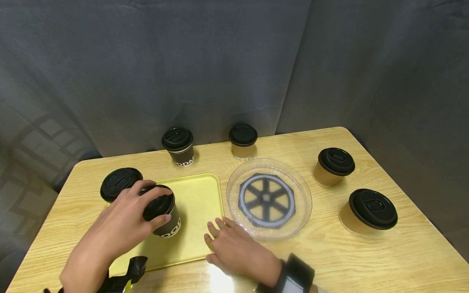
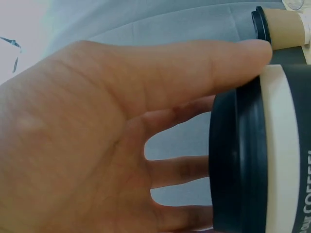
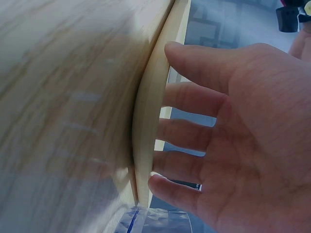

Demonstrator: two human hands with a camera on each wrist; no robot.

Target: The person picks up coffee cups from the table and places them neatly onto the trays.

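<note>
My left hand [image 1: 126, 215] reaches over the yellow tray [image 1: 199, 199] and grips a dark paper coffee cup [image 1: 172, 224] by its black lid from above. In the left wrist view the thumb [image 2: 209, 65] lies along one side of the lid [image 2: 238, 160], with fingers across the far side. The cup stands over the tray, slightly tilted in the head view. My right hand [image 1: 239, 248] is at the tray's right front edge, fingers spread and relaxed. The right wrist view shows its fingertips [image 3: 160, 184] right at the tray's rim [image 3: 148, 111].
A black-lidded cup [image 1: 119, 183] stands left of the held one. Along the back are a dark cup [image 1: 183, 156] and a brown cup [image 1: 242, 150]. A clear round dish [image 1: 232, 179] shows a dark spoked shape. Two brown cups [image 1: 324, 175] [image 1: 353, 219] stand at right.
</note>
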